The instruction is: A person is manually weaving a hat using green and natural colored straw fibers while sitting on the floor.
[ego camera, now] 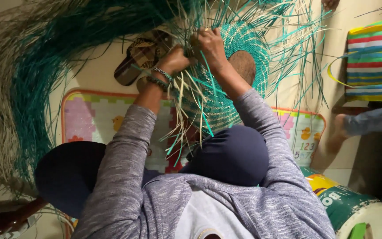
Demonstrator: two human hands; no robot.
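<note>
Woven teal mat (239,57), both hands at its edge, left hand (175,59) fisted on straw strands (186,102), right hand (209,44) pinching strands, sandals (140,55) beside mat

Head view — steeply downward, close overhead.

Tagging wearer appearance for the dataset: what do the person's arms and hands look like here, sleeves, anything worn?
Both arms wear long heathered grey knit sleeves that end at the wrists. The left hand is bare, with two beaded bracelets at its wrist, one pale and one dark green. The right hand is bare, with no jewellery or gloves visible.
</note>
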